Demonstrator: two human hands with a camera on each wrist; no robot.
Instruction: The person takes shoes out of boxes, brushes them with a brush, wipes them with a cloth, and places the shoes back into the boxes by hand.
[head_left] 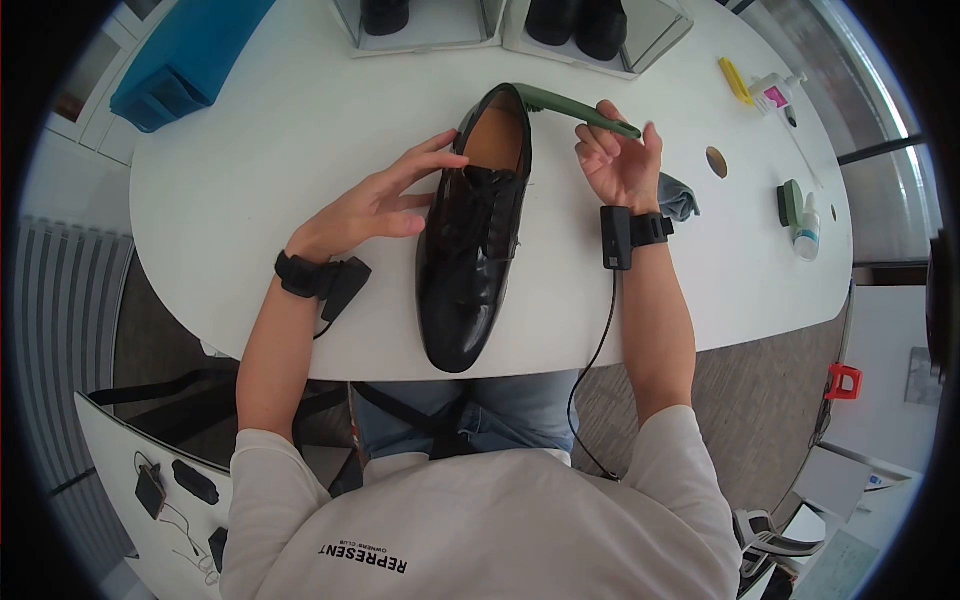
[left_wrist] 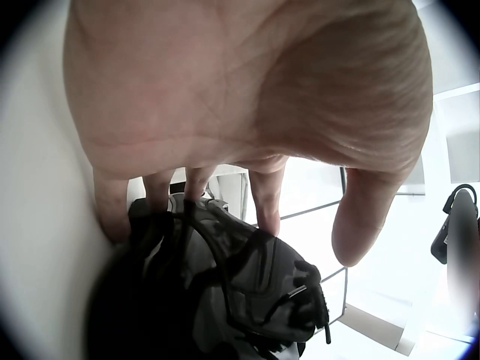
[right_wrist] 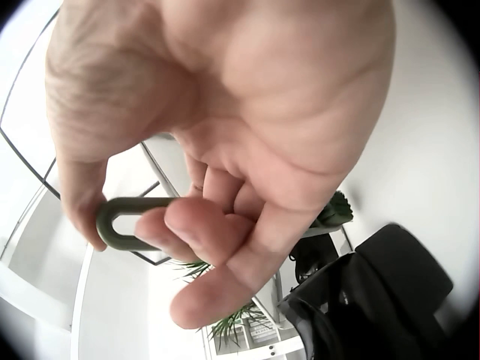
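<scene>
A black lace-up dress shoe (head_left: 468,270) with a tan insole lies on the white table, toe toward the person. Fingertips of the left hand (head_left: 375,200) rest on its side by the opening, fingers fairly straight and thumb apart. In the left wrist view, those fingers reach the dark shoe (left_wrist: 202,292) and its laces. The right hand (head_left: 625,170) grips the looped end of a long green brush handle (head_left: 580,110) between thumb and curled fingers. Dark bristles at the brush's far end meet the shoe's heel. In the right wrist view, the handle loop (right_wrist: 112,225) shows beside the thumb.
Two white-edged boxes with black shoes (head_left: 575,25) stand at the back. A blue case (head_left: 190,60) lies at the left. To the right are a grey cloth (head_left: 678,198), a green brush (head_left: 792,203), a bottle (head_left: 808,235), a white bottle (head_left: 775,95) and a yellow tool (head_left: 735,80).
</scene>
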